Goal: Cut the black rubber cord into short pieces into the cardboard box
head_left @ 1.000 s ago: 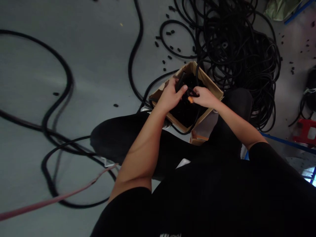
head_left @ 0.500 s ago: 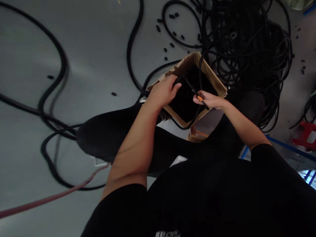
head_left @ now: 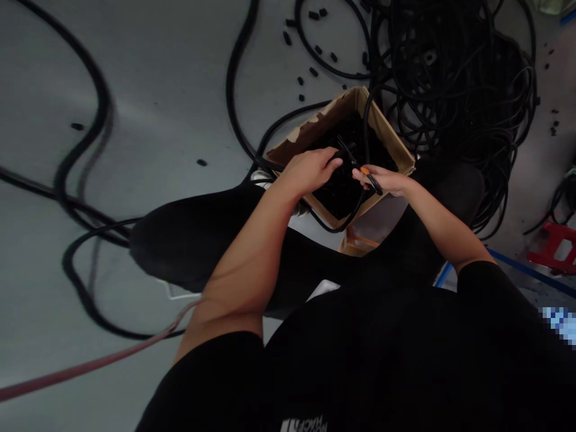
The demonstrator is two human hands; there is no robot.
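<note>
Over the cardboard box (head_left: 396, 135), my left hand (head_left: 310, 171) is closed around a black hose (head_left: 275, 167) whose end pokes out past the fingertips. My right hand (head_left: 382, 179) grips scissors (head_left: 371, 179) with orange and black handles. Their dark blades point up and left, close to the hose end by my left fingers. Whether the blades touch the hose is hard to tell in the dark. Inside the box lie many small black pieces, mostly lost in shadow.
A big tangle of black hose (head_left: 450, 78) lies on the floor beyond the box. Short black pieces (head_left: 314, 72) are scattered on the grey floor. A red plastic stool (head_left: 551, 249) is at the right, and a pinkish hose (head_left: 90, 367) runs along the lower left.
My left hand has moved right, closer to the scissors, bringing the hose end up to the blades. The right hand has barely moved. The view has shifted slightly.
</note>
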